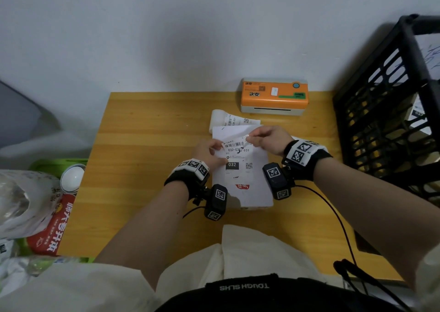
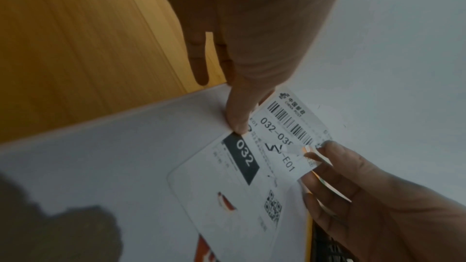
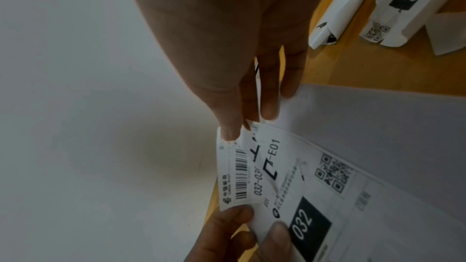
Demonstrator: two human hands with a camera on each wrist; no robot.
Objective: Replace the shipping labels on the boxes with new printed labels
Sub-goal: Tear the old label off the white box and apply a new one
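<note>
Off the table's (image 1: 142, 145) left edge sit a green bin (image 1: 47, 164) and bagged clutter; bare wood lies to your left. Your left hand (image 1: 209, 153) pinches the near-left corner of the shipping label (image 1: 237, 155), thumb pressing beside the black "032" block. The white box (image 1: 250, 192) lies centre, label half peeled, barcode strip lifted and torn by "E01". Your right hand (image 1: 267, 139) pinches the strip's far end. Beyond lie curled used labels (image 1: 228, 120), then the orange label printer (image 1: 273, 96). A black crate (image 1: 385, 111) crowds the right edge.
</note>
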